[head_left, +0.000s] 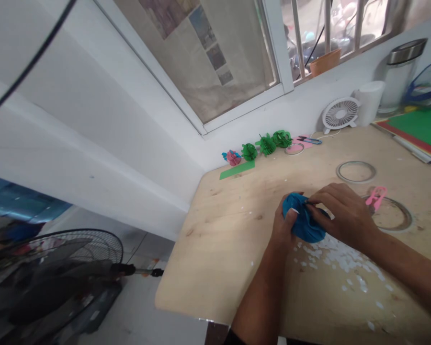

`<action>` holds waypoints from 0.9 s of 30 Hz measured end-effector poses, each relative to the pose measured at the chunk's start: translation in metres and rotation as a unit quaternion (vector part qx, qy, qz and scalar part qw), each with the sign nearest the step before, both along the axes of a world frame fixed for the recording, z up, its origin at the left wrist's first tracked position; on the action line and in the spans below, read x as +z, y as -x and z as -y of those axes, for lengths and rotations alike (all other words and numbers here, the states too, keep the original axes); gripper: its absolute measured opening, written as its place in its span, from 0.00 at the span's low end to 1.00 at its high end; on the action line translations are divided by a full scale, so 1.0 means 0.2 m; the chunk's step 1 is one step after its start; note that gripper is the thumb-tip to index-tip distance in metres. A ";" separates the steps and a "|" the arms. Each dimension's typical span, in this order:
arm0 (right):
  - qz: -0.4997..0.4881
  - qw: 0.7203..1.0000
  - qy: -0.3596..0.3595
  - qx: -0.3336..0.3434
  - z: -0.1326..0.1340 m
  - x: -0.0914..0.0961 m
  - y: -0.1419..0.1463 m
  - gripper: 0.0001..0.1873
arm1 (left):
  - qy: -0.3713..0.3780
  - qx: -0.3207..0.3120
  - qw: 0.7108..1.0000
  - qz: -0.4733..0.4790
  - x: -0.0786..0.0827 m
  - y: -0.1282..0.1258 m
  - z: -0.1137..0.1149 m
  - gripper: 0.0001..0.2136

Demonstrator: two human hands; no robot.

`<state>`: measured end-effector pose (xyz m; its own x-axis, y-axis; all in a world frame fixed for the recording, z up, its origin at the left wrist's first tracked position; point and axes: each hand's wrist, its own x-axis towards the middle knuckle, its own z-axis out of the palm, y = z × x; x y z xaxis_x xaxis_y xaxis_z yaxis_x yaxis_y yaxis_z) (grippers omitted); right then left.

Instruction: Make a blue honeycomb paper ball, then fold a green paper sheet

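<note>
A blue paper flower point(306, 225), round and layered, is held above the table. My left hand point(284, 221) is closed around its left side, with the thumb pressed on its front. At its upper right, the fingers of my right hand point(339, 215) pinch the paper; the fingertips partly hide that spot. Below the flower, many small white paper bits point(345, 256) lie scattered on the wood. To the right of my right hand are pink-handled snips point(376, 197) and a roll of tape point(404, 215), partly hidden by the hand.
Green paper flowers point(267, 143) and a pink-and-blue one point(232, 157) stand along the wall by a green strip point(237, 170). Another ring point(356, 171), a small white fan point(340, 115) and coloured sheets point(420, 129) lie right. A floor fan point(68, 268) stands left of the table point(208, 258).
</note>
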<state>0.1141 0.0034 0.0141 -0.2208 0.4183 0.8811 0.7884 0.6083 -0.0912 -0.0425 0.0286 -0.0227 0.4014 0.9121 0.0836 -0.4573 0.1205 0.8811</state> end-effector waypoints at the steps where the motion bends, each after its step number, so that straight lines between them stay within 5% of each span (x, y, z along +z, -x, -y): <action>1: 0.000 1.000 -0.002 0.000 0.00 0.00 0.00 0.04 | 0.001 -0.005 1.000 0.003 0.00 0.00 0.00 0.34; 27: -0.019 0.999 0.040 0.022 0.00 -0.01 0.00 0.04 | 0.012 0.005 1.000 0.008 0.03 0.00 0.02 0.34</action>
<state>0.1145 0.0037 0.0126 -0.2065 0.4786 0.8534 0.7563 0.6315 -0.1711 -0.0432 0.0250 -0.0170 0.3912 0.9178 0.0676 -0.4730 0.1376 0.8702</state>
